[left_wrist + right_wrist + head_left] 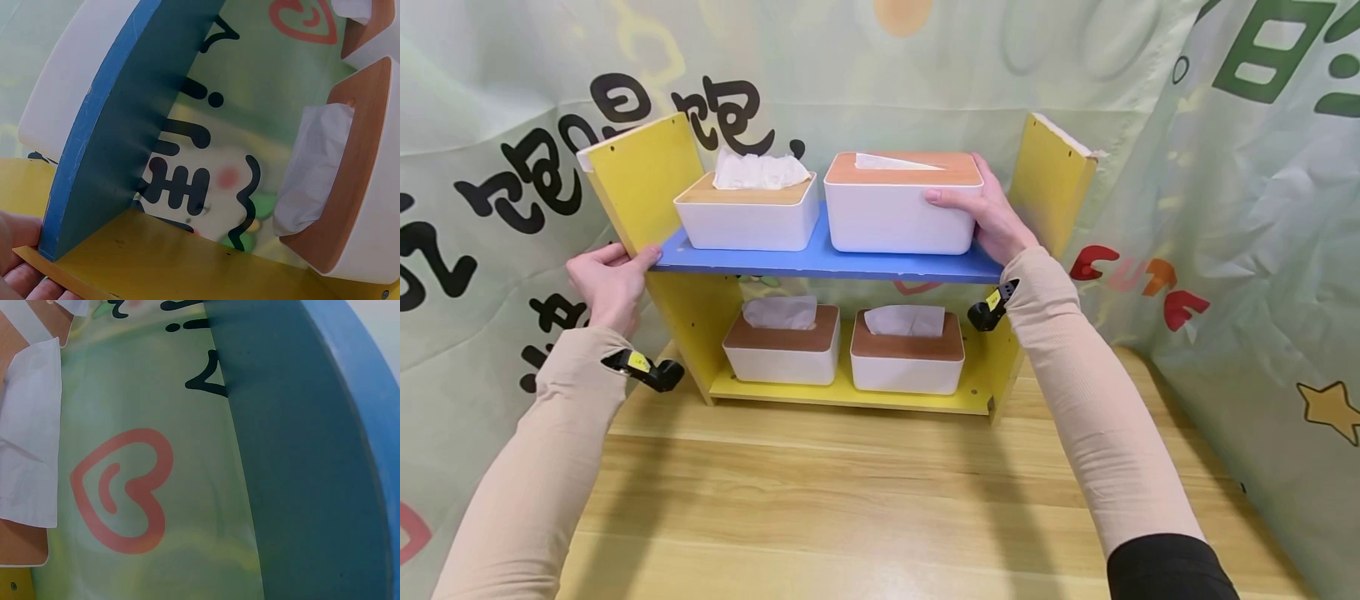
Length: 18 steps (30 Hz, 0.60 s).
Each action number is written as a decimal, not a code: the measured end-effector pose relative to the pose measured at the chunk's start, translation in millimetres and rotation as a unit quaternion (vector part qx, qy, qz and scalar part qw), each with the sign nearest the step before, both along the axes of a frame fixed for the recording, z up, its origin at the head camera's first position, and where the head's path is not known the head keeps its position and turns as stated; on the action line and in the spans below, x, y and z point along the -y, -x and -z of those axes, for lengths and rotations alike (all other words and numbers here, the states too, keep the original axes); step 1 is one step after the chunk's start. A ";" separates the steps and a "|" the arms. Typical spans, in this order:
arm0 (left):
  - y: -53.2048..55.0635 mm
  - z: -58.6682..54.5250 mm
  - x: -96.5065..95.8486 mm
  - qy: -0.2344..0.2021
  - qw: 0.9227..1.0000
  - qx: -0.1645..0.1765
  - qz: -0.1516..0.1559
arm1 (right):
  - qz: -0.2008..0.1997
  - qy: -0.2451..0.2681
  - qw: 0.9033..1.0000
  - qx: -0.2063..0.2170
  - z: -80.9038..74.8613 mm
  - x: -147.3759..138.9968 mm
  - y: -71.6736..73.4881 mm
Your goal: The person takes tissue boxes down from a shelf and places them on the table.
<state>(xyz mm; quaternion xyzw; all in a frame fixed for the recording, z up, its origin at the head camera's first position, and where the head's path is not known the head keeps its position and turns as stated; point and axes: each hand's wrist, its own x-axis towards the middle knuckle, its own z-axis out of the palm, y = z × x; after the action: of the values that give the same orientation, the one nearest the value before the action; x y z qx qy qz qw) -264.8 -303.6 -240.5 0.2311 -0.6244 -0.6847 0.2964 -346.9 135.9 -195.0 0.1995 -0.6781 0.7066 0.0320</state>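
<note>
A white tissue box with a wooden lid (902, 217) sits on the right half of the blue shelf board (820, 261). My right hand (996, 218) grips that box at its right end, thumb across the front and fingers behind. At the left, my left hand (610, 283) holds the yellow-and-blue shelf (662, 162) where its side panel meets the blue board. In the left wrist view, the thumb (22, 230) presses near the board's end and the other fingers curl at the panel's edge. Another tissue box (745, 225) stands on the board's left half. The right wrist view does not show the right hand.
On the yellow lower shelf (850, 400) are two tissue boxes with darker lids, one left (782, 365) and one right (906, 373). The shelf stands on a wooden table (820, 500), with a printed cloth (1225, 250) behind and at both sides.
</note>
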 end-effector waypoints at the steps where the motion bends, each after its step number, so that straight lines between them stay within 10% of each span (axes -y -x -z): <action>1: -0.1 0.3 -0.1 -0.003 1.000 -0.003 0.000 | 0.000 0.001 1.000 0.000 0.3 0.0 0.5; 18: 0.4 0.1 -0.4 0.008 1.000 -0.005 0.001 | 0.007 0.008 1.000 -0.006 -0.7 1.2 0.7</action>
<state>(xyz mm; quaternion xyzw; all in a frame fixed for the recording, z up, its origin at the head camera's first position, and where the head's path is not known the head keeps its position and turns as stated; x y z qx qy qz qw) -265.2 -303.2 -240.7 0.2248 -0.6282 -0.6813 0.3010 -347.6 134.6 -194.3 0.1981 -0.6740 0.7104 0.0425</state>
